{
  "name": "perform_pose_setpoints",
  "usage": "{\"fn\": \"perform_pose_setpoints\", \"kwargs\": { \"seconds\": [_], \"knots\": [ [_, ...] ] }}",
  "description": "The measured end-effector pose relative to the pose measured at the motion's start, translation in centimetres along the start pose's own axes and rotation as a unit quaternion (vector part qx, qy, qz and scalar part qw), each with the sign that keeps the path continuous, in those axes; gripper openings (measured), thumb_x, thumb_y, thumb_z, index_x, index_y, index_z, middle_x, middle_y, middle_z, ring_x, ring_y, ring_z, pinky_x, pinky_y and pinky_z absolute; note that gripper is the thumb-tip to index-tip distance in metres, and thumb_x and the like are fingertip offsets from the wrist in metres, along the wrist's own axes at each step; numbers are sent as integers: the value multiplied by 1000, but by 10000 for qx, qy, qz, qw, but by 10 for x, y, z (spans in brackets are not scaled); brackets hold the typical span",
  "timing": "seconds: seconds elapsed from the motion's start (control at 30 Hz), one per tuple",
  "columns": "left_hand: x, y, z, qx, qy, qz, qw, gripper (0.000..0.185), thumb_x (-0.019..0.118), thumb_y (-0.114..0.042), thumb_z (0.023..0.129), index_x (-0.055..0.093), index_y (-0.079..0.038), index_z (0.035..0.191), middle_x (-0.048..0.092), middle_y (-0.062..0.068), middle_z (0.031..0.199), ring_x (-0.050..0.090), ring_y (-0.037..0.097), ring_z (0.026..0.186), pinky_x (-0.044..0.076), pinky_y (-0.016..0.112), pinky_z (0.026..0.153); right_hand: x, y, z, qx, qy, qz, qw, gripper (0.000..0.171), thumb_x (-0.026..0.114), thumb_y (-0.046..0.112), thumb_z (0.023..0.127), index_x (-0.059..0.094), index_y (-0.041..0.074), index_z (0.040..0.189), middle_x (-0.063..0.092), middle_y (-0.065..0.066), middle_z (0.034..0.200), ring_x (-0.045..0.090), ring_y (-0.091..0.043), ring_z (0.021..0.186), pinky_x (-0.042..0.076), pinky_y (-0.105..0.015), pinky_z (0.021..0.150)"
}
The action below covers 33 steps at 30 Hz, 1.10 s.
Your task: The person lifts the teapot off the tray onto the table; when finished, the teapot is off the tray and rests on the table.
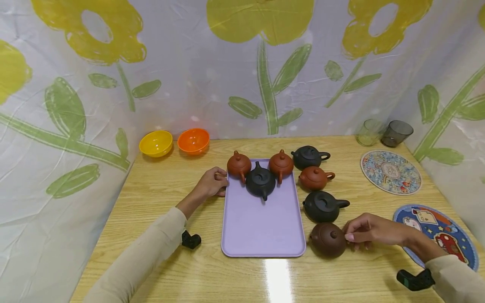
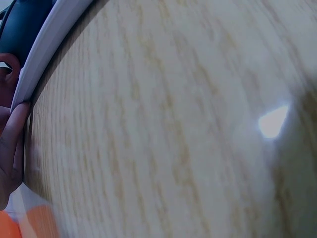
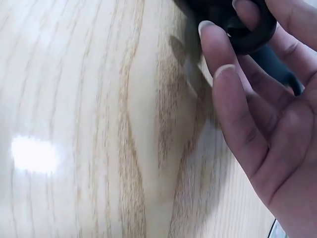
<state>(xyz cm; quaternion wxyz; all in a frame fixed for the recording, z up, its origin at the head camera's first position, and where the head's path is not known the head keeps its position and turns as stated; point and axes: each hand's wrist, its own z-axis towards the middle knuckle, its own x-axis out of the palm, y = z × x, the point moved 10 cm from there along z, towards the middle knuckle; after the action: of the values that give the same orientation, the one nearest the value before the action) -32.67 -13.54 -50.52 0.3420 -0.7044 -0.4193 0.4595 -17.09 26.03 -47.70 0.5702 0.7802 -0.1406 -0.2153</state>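
Note:
In the head view, my right hand [image 1: 365, 231] pinches the handle of a dark brown teapot [image 1: 327, 240], which sits just right of the tray's near corner. Up close in the right wrist view, fingers curl at the dark loop handle [image 3: 255, 42]. My left hand [image 1: 212, 183] grips the left rim of a lilac tray [image 1: 261, 231], with fingertips [image 2: 19, 116] right at its edge. At the tray's far end stand two reddish-brown teapots, one on the left [image 1: 238, 165] and one on the right [image 1: 281, 165], with a black teapot [image 1: 260, 182] between them.
Right of the tray, a black teapot [image 1: 307, 157], a reddish-brown teapot [image 1: 313, 178] and another black teapot [image 1: 322, 206] form a column. Yellow [image 1: 156, 144] and orange [image 1: 193, 142] bowls stand back left. Two glasses [image 1: 395, 134] and two round mats [image 1: 391, 172] lie right.

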Motion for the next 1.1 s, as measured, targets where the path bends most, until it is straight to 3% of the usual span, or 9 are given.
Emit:
{"fn": "perform_pose_setpoints", "kwargs": {
  "seconds": [0.17,0.3,0.53,0.67,0.83,1.0,1.1],
  "knots": [
    [2,0,1,27,-16,26,10000,33,65,-4,94,55,-3,125,61,16,110,64,19,84,64,30,63,-6,-1,-7,111,-222,-67,9997,23,47,3,104,70,1,111,66,-23,101,66,-16,78,58,-31,59],
    [2,-1,3,46,-27,80,10000,32,65,-4,94,55,-3,125,62,16,110,64,19,83,64,30,63,-22,3,-20,445,-742,-160,9961,27,45,7,106,67,1,119,68,-19,96,66,-21,77,57,-34,61],
    [0,0,2,11,-32,108,9999,32,64,-5,95,54,-4,125,61,15,109,63,19,84,64,30,64,-50,47,-19,424,-1802,-709,9802,23,48,12,106,65,3,119,65,-7,91,62,-27,78,56,-36,64],
    [-2,0,0,18,-39,98,9999,32,65,-5,95,54,-3,125,62,15,109,64,20,86,64,31,64,-56,74,2,428,-2251,-965,9686,23,52,18,105,65,4,117,67,-11,94,63,-26,77,57,-35,66],
    [-3,0,0,29,-43,64,10000,32,65,-5,95,55,-3,125,62,16,109,64,20,86,64,31,64,-59,99,42,496,-2675,-721,9596,29,59,25,102,64,0,116,67,-16,101,63,-24,75,57,-34,65],
    [-1,0,1,64,3,14,10000,32,65,-4,94,55,-3,124,62,16,108,64,20,83,64,31,63,-59,104,88,730,-2860,-636,9533,29,65,26,98,66,0,110,67,-6,93,64,-21,73,58,-34,63],
    [0,0,2,63,14,-3,10000,32,65,-4,94,55,-3,124,62,16,107,64,19,82,64,31,62,-56,100,113,849,-2811,-737,9531,27,67,27,96,68,2,107,68,-8,92,64,-24,72,58,-36,62]
  ]
}}
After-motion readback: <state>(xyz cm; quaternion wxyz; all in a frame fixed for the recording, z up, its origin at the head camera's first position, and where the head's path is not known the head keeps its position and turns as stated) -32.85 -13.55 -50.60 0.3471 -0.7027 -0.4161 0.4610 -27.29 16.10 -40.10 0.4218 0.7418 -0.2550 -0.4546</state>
